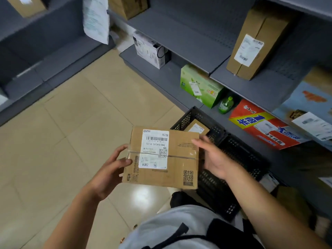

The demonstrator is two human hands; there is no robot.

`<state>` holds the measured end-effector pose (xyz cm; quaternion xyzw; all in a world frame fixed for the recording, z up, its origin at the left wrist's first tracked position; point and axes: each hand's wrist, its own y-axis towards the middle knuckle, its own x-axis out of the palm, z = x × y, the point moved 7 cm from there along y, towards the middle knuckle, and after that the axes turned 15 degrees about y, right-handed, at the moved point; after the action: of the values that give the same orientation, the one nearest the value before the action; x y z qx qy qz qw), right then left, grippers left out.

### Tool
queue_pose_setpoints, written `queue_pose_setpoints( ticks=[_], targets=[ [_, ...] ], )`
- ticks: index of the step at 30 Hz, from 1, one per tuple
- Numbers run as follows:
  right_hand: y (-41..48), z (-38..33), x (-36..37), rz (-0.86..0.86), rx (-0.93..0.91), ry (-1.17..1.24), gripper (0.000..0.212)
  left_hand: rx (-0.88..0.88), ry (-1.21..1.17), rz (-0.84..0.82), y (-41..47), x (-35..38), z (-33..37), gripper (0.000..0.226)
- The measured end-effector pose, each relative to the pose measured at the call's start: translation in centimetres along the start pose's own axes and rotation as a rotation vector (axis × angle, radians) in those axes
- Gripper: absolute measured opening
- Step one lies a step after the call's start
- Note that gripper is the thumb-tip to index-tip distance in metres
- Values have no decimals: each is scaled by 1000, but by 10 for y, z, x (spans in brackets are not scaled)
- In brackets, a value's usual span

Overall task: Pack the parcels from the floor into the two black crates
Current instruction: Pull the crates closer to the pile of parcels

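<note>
I hold a flat cardboard parcel (172,159) with a white shipping label in front of me, above the tiled floor. My left hand (111,169) grips its left edge, thumb on top. My right hand (213,159) is at its right edge, fingers straight along the side. Right behind the parcel stand two black perforated crates side by side: the farther crate (197,117) has a small cardboard parcel (196,128) inside, and the nearer crate (244,155) is partly hidden by my right arm.
Grey shelving (188,42) runs along the right with a tall cardboard box (255,44), a white box (149,51), a green carton (199,87), a green bottle (226,105) and a red package (264,124). More shelving stands at left. Beige tile floor (71,132) lies between.
</note>
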<state>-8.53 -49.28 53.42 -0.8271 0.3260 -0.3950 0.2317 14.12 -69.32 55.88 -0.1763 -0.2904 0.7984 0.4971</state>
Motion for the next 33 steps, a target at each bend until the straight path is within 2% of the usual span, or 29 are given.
queue_pose_setpoints(
  ticks=[4, 7, 11, 18, 20, 22, 26, 29, 31, 33],
  targets=[
    [40, -48, 12, -66, 8, -14, 72, 51, 95, -48, 48, -27, 67, 72],
    [55, -78, 24, -142, 32, -132, 78, 73, 126, -110, 76, -41, 101, 75],
    [74, -124, 30, -137, -24, -262, 84, 99, 171, -199, 123, -53, 147, 76],
    [106, -170, 53, -72, 33, -627, 100, 190, 382, -539, 220, -42, 228, 78],
    [116, -176, 61, 30, 1, -626, 105, 221, 416, -634, 251, -44, 252, 75],
    [120, -170, 66, 169, -68, -508, 105, 244, 464, -707, 282, -46, 271, 72],
    [114, -132, 70, 505, -239, -309, 88, 262, 628, -582, 342, -69, 290, 55],
    [96, -82, 61, 848, -275, -78, 79, 137, 715, -501, 375, -90, 276, 30],
    [76, -42, 61, 1077, -160, -116, 98, 15, 761, -442, 386, -102, 256, 22],
    [57, -4, 73, 1230, -117, -59, 107, -68, 826, -449, 383, -108, 234, 21]
  ],
)
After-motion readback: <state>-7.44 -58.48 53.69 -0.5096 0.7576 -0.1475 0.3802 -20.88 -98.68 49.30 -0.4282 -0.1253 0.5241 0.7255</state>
